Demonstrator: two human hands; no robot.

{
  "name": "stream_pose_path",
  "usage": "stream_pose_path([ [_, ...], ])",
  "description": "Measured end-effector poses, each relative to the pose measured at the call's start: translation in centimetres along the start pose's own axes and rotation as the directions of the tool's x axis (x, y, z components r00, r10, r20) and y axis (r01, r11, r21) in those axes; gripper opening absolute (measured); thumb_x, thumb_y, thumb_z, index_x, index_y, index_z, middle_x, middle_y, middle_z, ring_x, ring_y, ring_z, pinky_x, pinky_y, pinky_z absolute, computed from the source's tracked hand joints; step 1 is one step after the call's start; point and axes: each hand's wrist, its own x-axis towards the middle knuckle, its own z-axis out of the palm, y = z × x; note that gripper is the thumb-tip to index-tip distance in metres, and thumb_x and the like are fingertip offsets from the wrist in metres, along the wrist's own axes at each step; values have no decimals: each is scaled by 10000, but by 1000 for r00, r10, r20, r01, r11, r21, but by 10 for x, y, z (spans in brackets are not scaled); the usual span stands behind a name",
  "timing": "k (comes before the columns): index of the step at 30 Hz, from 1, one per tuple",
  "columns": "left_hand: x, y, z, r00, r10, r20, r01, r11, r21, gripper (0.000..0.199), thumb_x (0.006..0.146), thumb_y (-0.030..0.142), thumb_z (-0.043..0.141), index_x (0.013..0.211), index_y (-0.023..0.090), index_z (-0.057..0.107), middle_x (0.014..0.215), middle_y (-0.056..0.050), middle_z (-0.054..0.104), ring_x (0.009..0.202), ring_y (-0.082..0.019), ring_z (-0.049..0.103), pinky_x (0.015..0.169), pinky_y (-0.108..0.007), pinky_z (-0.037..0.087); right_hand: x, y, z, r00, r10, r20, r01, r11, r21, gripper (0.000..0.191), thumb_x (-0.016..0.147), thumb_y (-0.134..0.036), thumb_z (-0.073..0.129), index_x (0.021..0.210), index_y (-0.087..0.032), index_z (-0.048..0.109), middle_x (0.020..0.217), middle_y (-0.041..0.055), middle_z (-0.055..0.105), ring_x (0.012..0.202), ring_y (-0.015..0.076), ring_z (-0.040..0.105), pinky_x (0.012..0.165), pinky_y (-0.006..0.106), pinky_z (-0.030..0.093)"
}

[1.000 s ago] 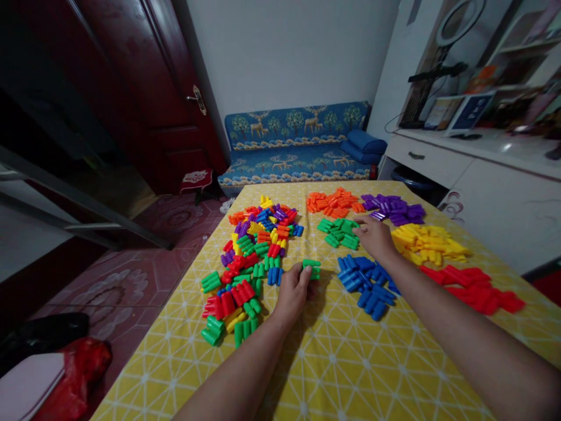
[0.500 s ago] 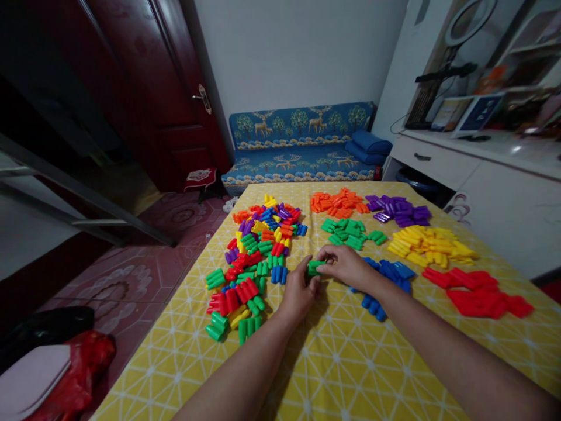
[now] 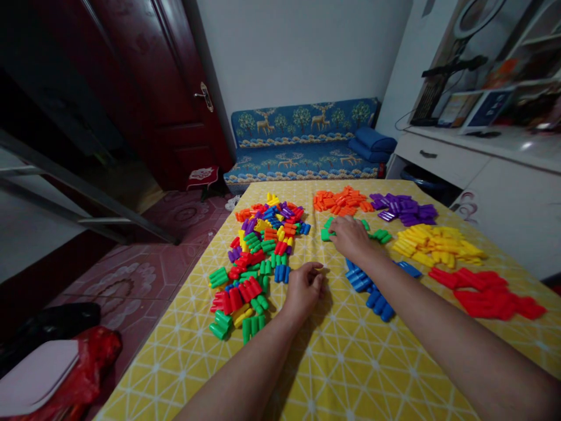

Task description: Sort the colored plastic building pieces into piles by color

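Over the green pile, my right hand (image 3: 350, 237) is bent downward, its fingers closed at a green plastic block (image 3: 325, 235). The hand covers much of that pile, and its fingertips are partly hidden. My left hand (image 3: 307, 286) rests near the middle of the table, fingers loosely curved and apart, with nothing visible in them. Just left of it lies a blue block (image 3: 281, 273), at the edge of a mixed heap (image 3: 263, 245) of red, green, yellow, purple, orange and blue blocks. Blue blocks (image 3: 362, 279) lie beneath my right forearm.
Single-colour piles stand right and back: orange (image 3: 342, 202), purple (image 3: 405, 209), yellow (image 3: 438, 244) and red (image 3: 491, 292). A yellow patterned cloth (image 3: 333, 362) covers the table. Beyond are a blue sofa (image 3: 302, 158), a white cabinet (image 3: 504, 204) and a small stool (image 3: 204, 175).
My right hand has moved away from my left, forward to the green pile, taking the green block along. My left hand has let go and stays nearly in place.
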Motion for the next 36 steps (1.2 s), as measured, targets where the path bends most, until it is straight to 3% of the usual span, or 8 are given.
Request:
stream_pose_path([
  [3, -3, 6, -1, 999, 32, -12, -32, 998, 46, 163, 829, 258, 574, 891, 134, 658, 615, 4, 606, 482, -102, 539, 469, -200, 421, -23, -25, -2, 992, -8, -128, 46, 954, 297, 111, 834, -150, 585, 858, -178, 690, 986, 84, 689, 995, 233, 593, 880, 346, 452],
  [8, -9, 31, -14, 940, 309, -148, -261, 926, 273, 220, 887, 289, 520, 788, 158, 668, 672, -5, 634, 610, -114, 544, 578, -213, 398, -68, -68, 19, 976, 203, -83, -71, 652, 755, 215, 923, -251, 460, 821, -212, 645, 842, 53, 691, 765, 172, 636, 706, 274, 485],
  [12, 0, 51, -42, 897, 389, -210, -215, 799, 562, 229, 911, 325, 500, 875, 188, 680, 718, -13, 662, 660, -145, 591, 641, -245, 437, -86, -84, 39, 975, 220, -31, -112, 610, 784, 160, 867, -175, 502, 863, -245, 646, 903, 46, 694, 859, 187, 649, 755, 280, 494],
  [15, 14, 55, -67, 871, 471, -138, -163, 543, 823, 283, 882, 244, 521, 1122, 214, 667, 1110, -76, 681, 1058, -238, 589, 902, -335, 449, -87, -88, 44, 987, 155, -29, -84, 676, 732, 204, 814, -105, 527, 856, -255, 659, 915, 30, 689, 874, 181, 640, 779, 280, 492],
  [18, 25, 51, -85, 928, 368, -60, -76, 346, 935, 416, 866, 234, 540, 1277, 234, 604, 1343, -86, 577, 1233, -281, 491, 1031, -412, 381, -86, -89, 43, 990, 141, -31, -75, 686, 724, 182, 843, -135, 529, 852, -252, 668, 901, 27, 685, 824, 164, 631, 747, 266, 489],
  [21, 28, 46, -91, 968, 251, -5, -60, 249, 967, 428, 871, 249, 540, 1295, 258, 596, 1402, -64, 539, 1237, -294, 484, 1036, -434, 369, -87, -89, 41, 991, 132, -30, -69, 684, 726, 168, 858, -157, 531, 844, -247, 672, 900, 24, 679, 818, 154, 626, 740, 257, 484],
  [29, 27, 48, -90, 971, 237, -7, -51, 236, 970, 352, 918, 214, 446, 1209, 236, 642, 1151, -68, 682, 1081, -266, 569, 913, -375, 418, -88, -89, 42, 992, 118, -39, -52, 681, 731, 159, 866, -166, 542, 847, -252, 675, 904, 17, 674, 831, 153, 630, 750, 252, 481],
  [36, 17, 65, -108, 961, 278, -13, -75, 306, 949, 210, 851, 242, 547, 932, 232, 740, 977, -47, 731, 953, -227, 639, 826, -315, 454, -87, -89, 40, 993, 114, -37, -52, 684, 728, 161, 862, -162, 544, 836, -245, 679, 899, 19, 681, 816, 148, 626, 736, 253, 479],
])
